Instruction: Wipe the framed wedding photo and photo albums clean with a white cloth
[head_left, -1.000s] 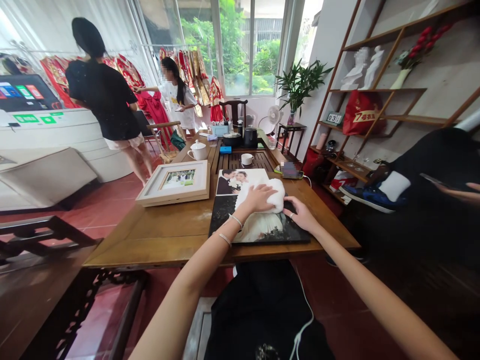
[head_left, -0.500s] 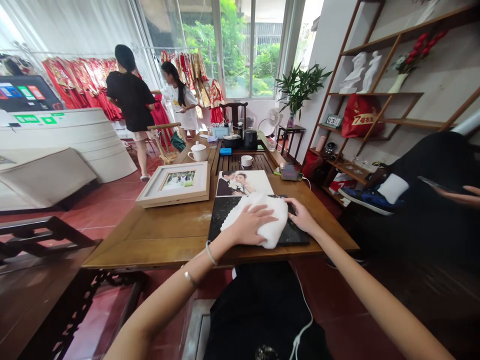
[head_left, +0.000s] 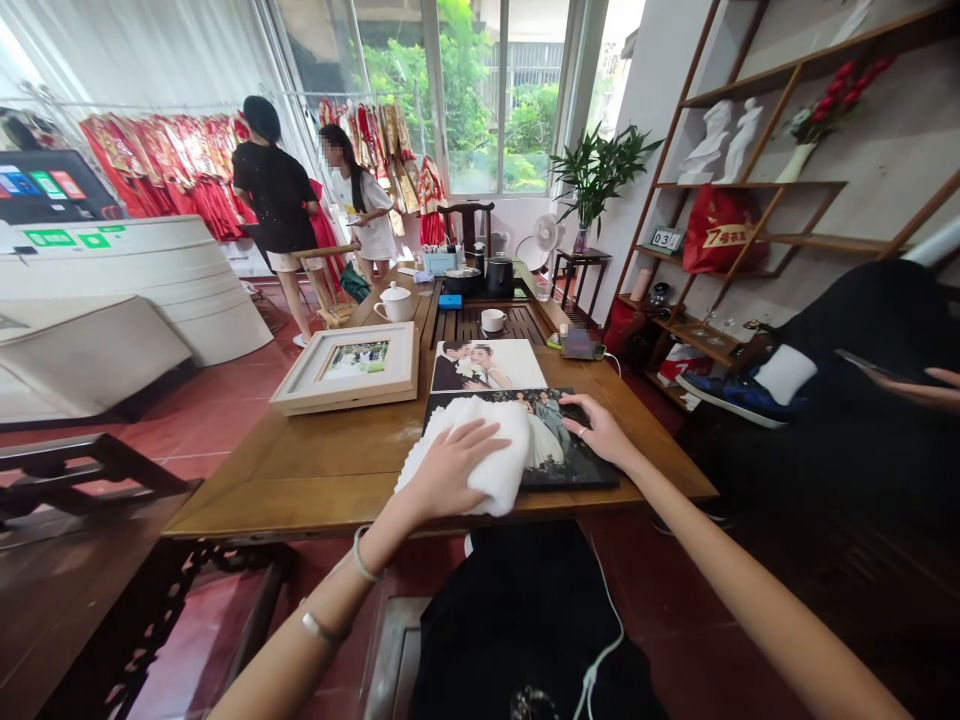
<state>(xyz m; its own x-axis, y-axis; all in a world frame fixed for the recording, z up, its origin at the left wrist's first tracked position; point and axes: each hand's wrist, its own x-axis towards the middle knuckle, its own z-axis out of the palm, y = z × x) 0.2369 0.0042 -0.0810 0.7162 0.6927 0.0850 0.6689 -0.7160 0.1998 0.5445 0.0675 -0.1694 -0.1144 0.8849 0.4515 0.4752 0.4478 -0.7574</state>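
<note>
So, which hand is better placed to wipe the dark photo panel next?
Probably the left hand, resting on the white cloth over the photo panel; the right hand is at the panel's right edge.

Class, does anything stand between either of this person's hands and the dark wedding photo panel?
Yes: a white towel lies between the left hand and the left part of the wedding photo panel. Nothing visible stands between the right hand and the panel's right side.
</note>
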